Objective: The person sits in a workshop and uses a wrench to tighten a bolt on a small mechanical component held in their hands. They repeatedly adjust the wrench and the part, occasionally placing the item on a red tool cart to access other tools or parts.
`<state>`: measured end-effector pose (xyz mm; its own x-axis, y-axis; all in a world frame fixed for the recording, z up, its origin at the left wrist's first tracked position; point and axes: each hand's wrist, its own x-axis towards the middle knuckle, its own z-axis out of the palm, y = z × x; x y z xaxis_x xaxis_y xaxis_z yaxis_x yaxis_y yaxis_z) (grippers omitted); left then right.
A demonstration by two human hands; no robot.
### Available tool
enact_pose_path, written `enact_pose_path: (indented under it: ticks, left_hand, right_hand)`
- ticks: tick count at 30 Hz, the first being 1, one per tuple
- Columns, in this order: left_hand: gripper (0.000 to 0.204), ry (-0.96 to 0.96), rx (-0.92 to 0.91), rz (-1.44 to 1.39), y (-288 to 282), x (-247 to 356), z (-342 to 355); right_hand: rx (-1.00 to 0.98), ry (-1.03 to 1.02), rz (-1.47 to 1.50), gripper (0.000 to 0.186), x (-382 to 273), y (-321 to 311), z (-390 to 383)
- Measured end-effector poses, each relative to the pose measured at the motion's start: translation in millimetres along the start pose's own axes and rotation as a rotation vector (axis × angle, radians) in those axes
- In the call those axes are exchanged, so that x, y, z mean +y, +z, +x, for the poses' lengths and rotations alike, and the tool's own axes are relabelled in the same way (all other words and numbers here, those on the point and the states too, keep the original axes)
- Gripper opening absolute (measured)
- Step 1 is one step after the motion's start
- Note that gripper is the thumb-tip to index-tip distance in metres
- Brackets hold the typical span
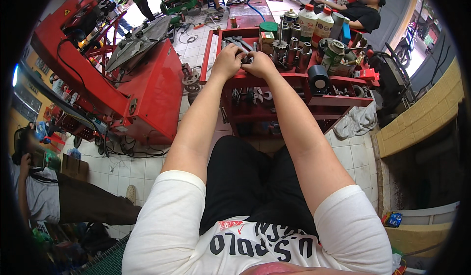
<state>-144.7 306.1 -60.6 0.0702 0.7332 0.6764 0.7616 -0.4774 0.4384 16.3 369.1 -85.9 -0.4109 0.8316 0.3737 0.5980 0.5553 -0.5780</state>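
At the near left part of the red tool cart's top tray [213, 39], my left hand [226, 64] and my right hand [257, 65] meet, fingers curled around a small dark piece that I cannot make out. Silver tools, perhaps wrenches [235, 41], lie just behind my fingers. Right of my right hand stand several metal sockets [304, 56], spray cans [333, 54], white bottles with red caps [306, 22] and a green tub [269, 27]. A dark cylinder [319, 80] is at the cart's front right.
A red machine [147, 83] stands left, with cables on the tiled floor [144, 172]. A person [39, 186] is at the lower left; another [363, 17] sits beyond the cart's right end. A grey rag [353, 120] and a yellow step [419, 123] are right.
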Motion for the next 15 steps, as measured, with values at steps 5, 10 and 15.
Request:
enact_pose_path:
  ticks: [5, 10, 15]
  left_hand:
    - [0.017, -0.037, 0.058, 0.073, 0.0, -10.4, -1.8]
    - [0.019, -0.044, 0.047, 0.070, 2.4, -11.2, 0.7]
    - [0.022, -0.058, 0.073, 0.058, 2.0, -12.8, -1.2]
  right_hand:
    - [-0.042, 0.009, 0.058, 0.062, -12.1, -9.0, -4.8]
    - [-0.191, 0.012, 0.197, 0.059, -14.3, -18.8, -6.1]
    - [-0.119, 0.115, 0.171, 0.061, -21.3, -22.3, -10.0]
